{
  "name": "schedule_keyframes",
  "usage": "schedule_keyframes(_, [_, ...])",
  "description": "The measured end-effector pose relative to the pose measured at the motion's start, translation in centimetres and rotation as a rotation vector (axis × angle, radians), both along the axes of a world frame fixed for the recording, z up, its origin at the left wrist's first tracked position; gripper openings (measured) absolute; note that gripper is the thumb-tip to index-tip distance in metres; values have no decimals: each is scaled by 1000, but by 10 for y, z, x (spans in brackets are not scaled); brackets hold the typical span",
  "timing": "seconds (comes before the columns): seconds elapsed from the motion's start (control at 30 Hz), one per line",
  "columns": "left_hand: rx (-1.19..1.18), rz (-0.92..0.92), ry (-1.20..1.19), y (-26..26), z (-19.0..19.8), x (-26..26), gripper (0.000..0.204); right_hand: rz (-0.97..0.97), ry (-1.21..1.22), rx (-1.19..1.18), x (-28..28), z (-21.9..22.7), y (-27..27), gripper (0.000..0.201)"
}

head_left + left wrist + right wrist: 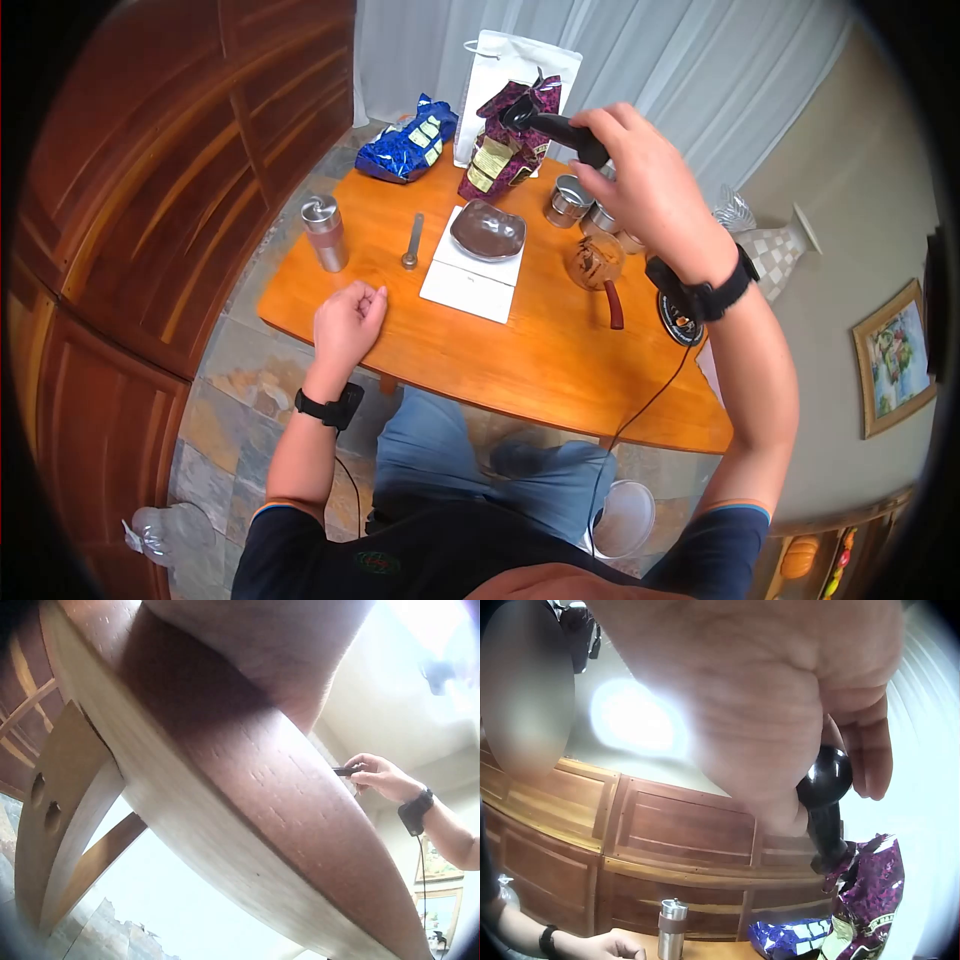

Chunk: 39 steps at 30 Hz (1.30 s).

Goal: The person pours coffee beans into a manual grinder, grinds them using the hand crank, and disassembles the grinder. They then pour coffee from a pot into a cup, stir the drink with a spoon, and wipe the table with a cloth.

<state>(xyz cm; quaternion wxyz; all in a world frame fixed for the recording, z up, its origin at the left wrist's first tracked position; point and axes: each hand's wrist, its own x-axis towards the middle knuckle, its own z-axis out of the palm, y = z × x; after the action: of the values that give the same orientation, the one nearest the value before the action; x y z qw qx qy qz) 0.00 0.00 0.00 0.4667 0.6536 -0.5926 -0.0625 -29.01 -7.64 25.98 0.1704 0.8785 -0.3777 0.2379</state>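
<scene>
My right hand (650, 180) grips the handle of a black scoop (572, 137), raised over the back of the table. The scoop's bowl end is right at the open top of a purple coffee bag (497, 160), which stands upright. In the right wrist view the scoop's rounded black handle end (829, 776) shows beneath the palm. My left hand (347, 325) rests at the table's front edge with fingers loosely curled and nothing in them. Nearest to it stands a hand coffee grinder (324, 235). A brown dish (488, 230) sits on a white scale (468, 290) mid-table.
Behind the purple bag stands a white bag (487, 60); a blue foil bag (408, 145) lies to its left. A metal measuring spoon (413, 243) lies beside the scale. To the right are metal cups (569, 203) and a glass pot (597, 262) with a reddish handle.
</scene>
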Motion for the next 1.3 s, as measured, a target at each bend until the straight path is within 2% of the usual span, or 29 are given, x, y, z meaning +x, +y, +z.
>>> schedule_keyframes(0.07, [-1, 4, -7, -1, 0, 1, 25, -8, 77, -35, 8, -3, -13, 36])
schedule_keyframes(0.37, [-8, -6, -1, -2, -1, 1, 26, -59, 151, -89, 35, -11, -37, 41])
schedule_keyframes(0.77, [3, -5, -9, 0, 2, -1, 28, -142, 363, -186, 60, -32, -73, 35])
schedule_keyframes(1.0, [15, -14, -19, -2, -2, 2, 26, -108, 366, -293, 61, -49, -92, 33])
schedule_keyframes(1.3, [-3, -25, -19, -2, -2, 0, 27, -81, 181, -116, 50, -46, -93, 45])
